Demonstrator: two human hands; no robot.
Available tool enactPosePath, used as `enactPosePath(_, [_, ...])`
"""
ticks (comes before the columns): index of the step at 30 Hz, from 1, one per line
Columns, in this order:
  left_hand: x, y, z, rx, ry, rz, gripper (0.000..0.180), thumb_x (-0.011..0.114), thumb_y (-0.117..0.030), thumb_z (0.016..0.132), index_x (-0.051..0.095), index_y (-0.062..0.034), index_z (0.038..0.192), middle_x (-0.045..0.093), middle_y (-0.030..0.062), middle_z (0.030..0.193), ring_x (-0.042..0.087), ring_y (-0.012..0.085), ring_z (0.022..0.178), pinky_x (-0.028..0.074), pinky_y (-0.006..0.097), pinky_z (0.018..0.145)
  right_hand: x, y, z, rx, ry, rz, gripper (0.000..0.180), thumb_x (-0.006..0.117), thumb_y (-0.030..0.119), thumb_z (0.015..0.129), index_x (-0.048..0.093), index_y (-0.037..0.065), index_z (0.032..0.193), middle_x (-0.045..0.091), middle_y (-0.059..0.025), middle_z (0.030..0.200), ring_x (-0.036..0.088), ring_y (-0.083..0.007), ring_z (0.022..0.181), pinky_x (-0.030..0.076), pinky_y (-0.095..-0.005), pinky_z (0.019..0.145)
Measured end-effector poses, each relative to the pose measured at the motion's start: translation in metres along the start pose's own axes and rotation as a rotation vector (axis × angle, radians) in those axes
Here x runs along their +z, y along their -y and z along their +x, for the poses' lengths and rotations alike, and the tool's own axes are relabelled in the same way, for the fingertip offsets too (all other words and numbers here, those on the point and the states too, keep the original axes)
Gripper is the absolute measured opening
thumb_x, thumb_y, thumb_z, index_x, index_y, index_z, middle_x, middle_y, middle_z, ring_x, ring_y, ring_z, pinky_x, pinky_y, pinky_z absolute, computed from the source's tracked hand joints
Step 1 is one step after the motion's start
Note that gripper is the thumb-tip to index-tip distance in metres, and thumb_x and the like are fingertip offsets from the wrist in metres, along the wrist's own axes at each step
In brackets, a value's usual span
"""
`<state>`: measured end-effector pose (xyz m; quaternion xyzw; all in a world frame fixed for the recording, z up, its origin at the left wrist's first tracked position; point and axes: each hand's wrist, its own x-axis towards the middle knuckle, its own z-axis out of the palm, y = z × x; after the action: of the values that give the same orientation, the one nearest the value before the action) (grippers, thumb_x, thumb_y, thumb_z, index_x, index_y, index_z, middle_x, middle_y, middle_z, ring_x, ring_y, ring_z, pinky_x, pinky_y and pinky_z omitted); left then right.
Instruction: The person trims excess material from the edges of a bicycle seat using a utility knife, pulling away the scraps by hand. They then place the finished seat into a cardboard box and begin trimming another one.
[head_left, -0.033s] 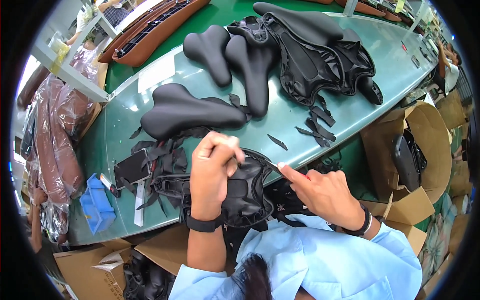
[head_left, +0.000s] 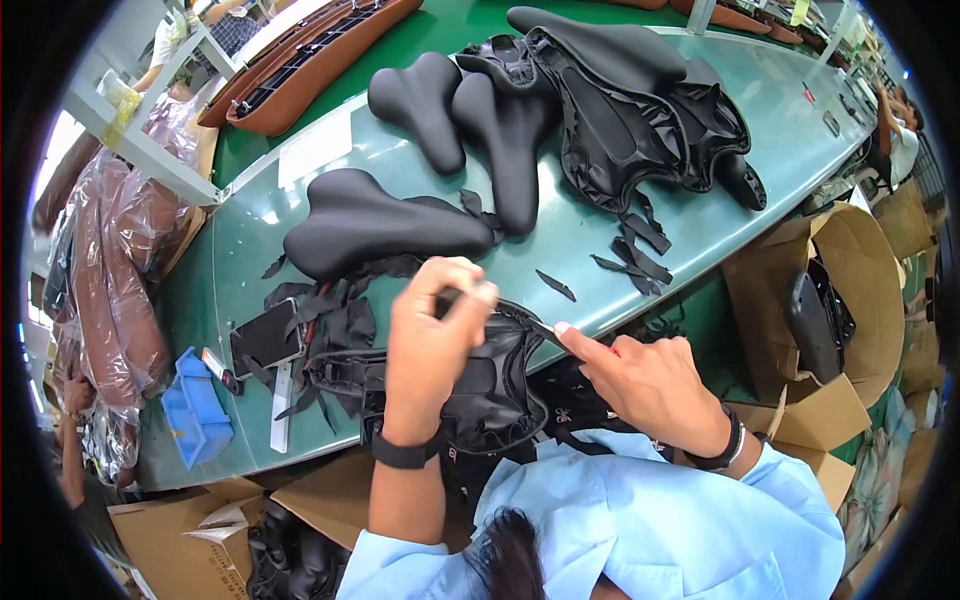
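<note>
An upside-down black bicycle saddle [head_left: 472, 385] lies at the table's near edge, its hollow underside and loose cover edge showing. My left hand [head_left: 432, 335] is over its left part, thumb and fingers curled together and slightly blurred. What they pinch, if anything, I cannot make out. My right hand [head_left: 645, 385] grips a thin-bladed tool [head_left: 542, 328], with a bit of red handle showing between the fingers. Its index finger runs along the blade, whose tip meets the saddle's upper right rim. Black cut-off strips [head_left: 335, 325] lie left of this saddle.
Several finished-looking black saddles [head_left: 375, 225] lie farther back on the green table [head_left: 250, 250]. More scraps [head_left: 635, 262] are at the right. A phone [head_left: 268, 332], a blue bin [head_left: 195, 410] and a cutter [head_left: 220, 370] sit left. Cardboard boxes [head_left: 750, 270] stand below the table edge.
My left hand has shifted slightly and its thumb now stands farther from the curled fingers. My right hand and the tool look almost unmoved.
</note>
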<state>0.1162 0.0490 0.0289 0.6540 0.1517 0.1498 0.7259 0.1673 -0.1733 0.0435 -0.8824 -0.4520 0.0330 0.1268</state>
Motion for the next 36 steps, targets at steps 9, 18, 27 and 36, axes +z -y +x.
enactPosePath(9, [0.008,0.023,0.015,0.228,0.133,0.969,0.014,0.061,-0.014,0.081,0.064,-0.0017,0.076,0.058,0.0065,0.075,0.052,0.0233,0.083,0.038,0.035,0.079,0.006,-0.003,0.013,-0.025,-0.040,0.175,0.050,0.061,0.020,0.090,0.048,0.019,0.139,0.062,-0.0124,0.064,0.058,-0.0333,0.052,0.040,-0.0436,0.046])
enactPosePath(18, [-0.008,0.011,0.020,0.548,-0.341,0.992,0.045,0.075,-0.023,0.081,0.061,-0.0066,0.120,0.062,0.0156,0.118,0.053,0.0312,0.117,0.040,0.041,0.100,0.017,0.000,0.006,0.361,0.155,0.982,0.059,0.059,0.022,0.094,0.035,0.008,0.146,0.067,-0.0209,0.088,0.067,-0.0392,0.075,0.051,-0.0444,0.074])
enactPosePath(27, [-0.063,-0.001,-0.056,-0.316,-0.012,0.606,0.066,0.078,-0.023,0.079,0.050,0.0058,0.131,0.060,0.0180,0.125,0.059,0.0251,0.112,0.045,0.035,0.099,0.056,0.001,0.021,-0.009,-0.215,0.851,0.059,0.060,0.012,0.093,0.035,0.006,0.146,0.051,-0.0226,0.137,0.054,-0.0408,0.120,0.045,-0.0408,0.099])
enactPosePath(36, [-0.065,0.014,-0.089,-0.263,-0.272,0.255,0.058,0.075,-0.023,0.085,0.049,0.0015,0.131,0.060,0.0113,0.122,0.058,0.0189,0.107,0.046,0.032,0.095,0.032,-0.030,0.017,-0.232,-0.100,0.289,0.058,0.066,0.014,0.086,0.050,0.023,0.141,0.051,-0.0069,0.065,0.052,-0.0237,0.048,0.038,-0.0366,0.042])
